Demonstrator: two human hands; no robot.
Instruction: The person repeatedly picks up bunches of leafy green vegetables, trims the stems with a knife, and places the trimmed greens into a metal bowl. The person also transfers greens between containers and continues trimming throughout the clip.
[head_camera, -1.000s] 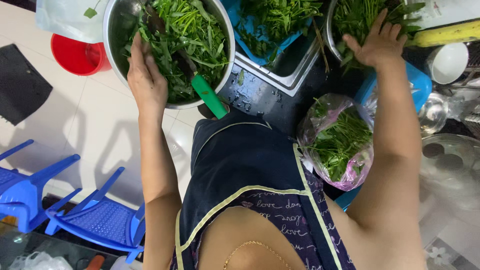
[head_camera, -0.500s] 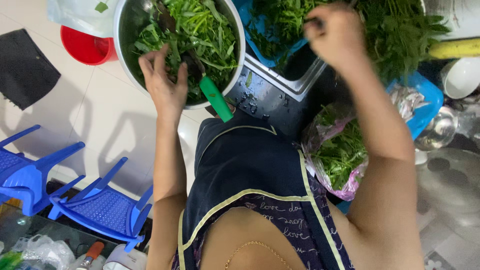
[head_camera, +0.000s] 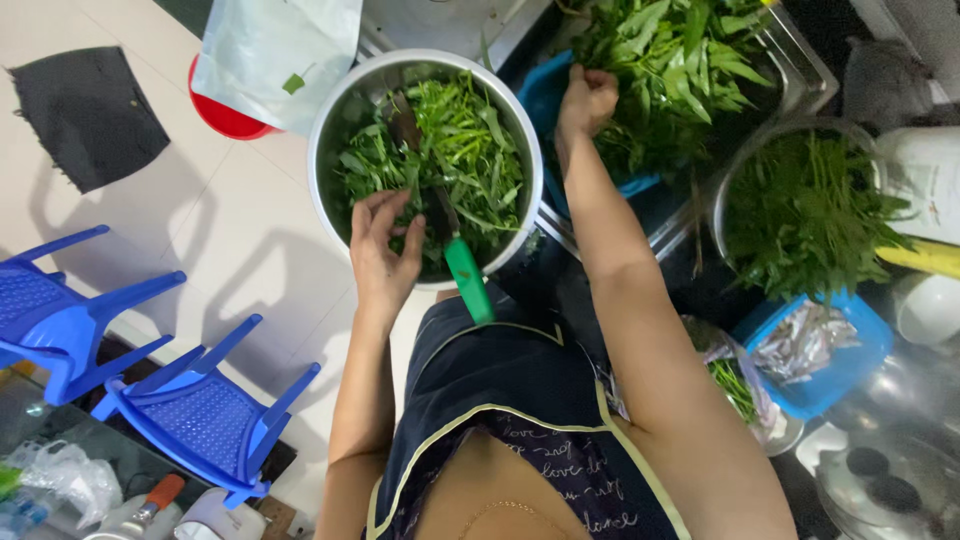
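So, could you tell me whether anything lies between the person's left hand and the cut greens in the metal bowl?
Nothing visible does. The left hand rests at the near rim of the metal bowl, its fingers already on the cut greens. The green-handled knife lies just to the hand's right, not across its path.

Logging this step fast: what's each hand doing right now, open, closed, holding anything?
Left hand: open, fingers spread on the cut greens in the steel bowl, gripping nothing.
Right hand: closed on leafy stems.

Knife (head_camera: 452, 240) blade buried (greens (head_camera: 455, 150)); fingertips too
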